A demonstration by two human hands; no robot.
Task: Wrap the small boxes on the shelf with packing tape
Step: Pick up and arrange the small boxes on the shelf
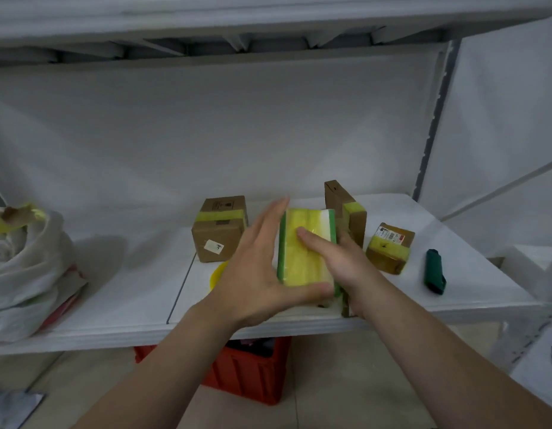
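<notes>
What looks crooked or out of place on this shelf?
Nothing looks spilled. The small box at the right sits skewed to the shelf edge, and a flat box stands on end behind the green box that the left hand and right hand hold.

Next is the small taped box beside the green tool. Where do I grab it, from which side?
Come from above and pinch the small box across its left and right side faces. It lies flat, label up, and both sides look clear: the green tool and the upright box stand apart from it. The right hand, now on the green box, is nearest.
</notes>
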